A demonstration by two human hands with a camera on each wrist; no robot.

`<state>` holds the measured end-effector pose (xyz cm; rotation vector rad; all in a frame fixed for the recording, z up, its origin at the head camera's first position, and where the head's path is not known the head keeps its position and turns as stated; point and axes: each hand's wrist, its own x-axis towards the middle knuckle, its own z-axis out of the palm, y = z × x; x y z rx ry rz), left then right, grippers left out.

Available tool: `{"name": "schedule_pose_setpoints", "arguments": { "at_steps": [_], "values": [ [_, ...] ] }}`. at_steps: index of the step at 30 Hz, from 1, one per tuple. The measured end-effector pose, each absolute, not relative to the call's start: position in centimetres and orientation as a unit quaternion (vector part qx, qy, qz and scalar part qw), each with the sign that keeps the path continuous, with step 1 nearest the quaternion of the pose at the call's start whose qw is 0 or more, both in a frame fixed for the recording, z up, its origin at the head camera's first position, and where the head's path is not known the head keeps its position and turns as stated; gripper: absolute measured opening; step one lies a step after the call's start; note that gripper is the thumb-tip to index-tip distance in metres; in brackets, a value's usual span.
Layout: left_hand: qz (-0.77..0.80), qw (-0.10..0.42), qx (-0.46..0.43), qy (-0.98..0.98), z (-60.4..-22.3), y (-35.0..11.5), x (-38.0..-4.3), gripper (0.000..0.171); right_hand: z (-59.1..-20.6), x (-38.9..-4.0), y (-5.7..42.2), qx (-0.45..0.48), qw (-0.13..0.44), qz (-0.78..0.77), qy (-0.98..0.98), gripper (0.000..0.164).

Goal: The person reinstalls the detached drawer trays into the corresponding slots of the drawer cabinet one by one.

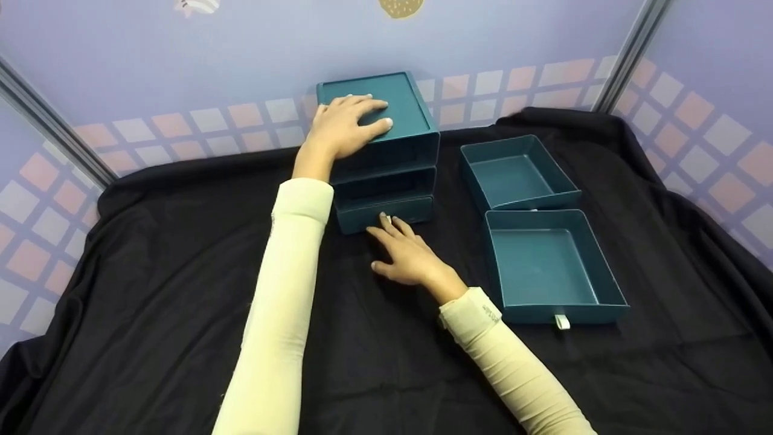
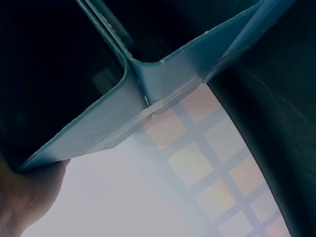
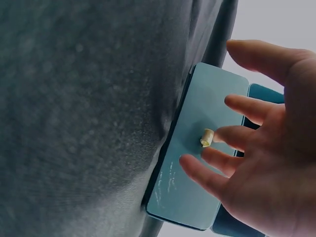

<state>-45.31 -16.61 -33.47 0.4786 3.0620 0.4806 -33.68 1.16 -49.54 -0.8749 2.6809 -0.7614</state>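
A dark teal drawer cabinet [image 1: 416, 121] stands against the back wall, its upper two bays without drawers. My left hand [image 1: 344, 127] rests on its top with the fingers spread. In the bottom bay sits a drawer [image 1: 356, 219], its front facing me. Before that front my right hand [image 1: 407, 254] reaches with fingers extended and thumb apart. The right wrist view has the fingertips close about a small pale pull tab [image 3: 207, 138] on the drawer front [image 3: 197, 108]. In the left wrist view, part of my left hand [image 2: 32, 197] shows at the cabinet's edge.
Two teal drawers lie right of the cabinet: a rear drawer [image 1: 519, 202] and a nearer drawer [image 1: 564, 313] with a pale pull tab [image 1: 562, 322]. A wrinkled black cloth [image 1: 169, 302] covers the table. Lilac wall panels [image 1: 259, 54] with checked bands enclose the back and sides.
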Motion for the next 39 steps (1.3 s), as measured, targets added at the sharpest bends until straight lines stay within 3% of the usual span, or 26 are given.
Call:
{"name": "schedule_pose_setpoints", "arguments": {
  "at_steps": [8, 18, 31, 39],
  "values": [
    [0.154, -0.004, 0.154, 0.976, -33.4, -16.7, -45.3, 0.067, -49.5, -34.1, 1.3, -0.300, 0.114, -0.316, 0.893, 0.074],
    [0.162, -0.011, 0.161, 0.973, -33.6, -17.1, -45.3, 0.067, -49.6, -34.6, 1.6, -0.239, 0.143, -0.440, 0.854, 0.084],
    [0.159, -0.008, 0.160, 0.974, -33.5, -17.2, -45.5, 0.068, -49.8, -35.0, 1.9, -0.249, 0.157, -0.445, 0.846, 0.088],
    [0.162, -0.006, 0.162, 0.973, -33.5, -16.8, -45.5, 0.068, -49.7, -34.3, 1.3, -0.268, 0.128, -0.399, 0.867, 0.087]
  ]
}}
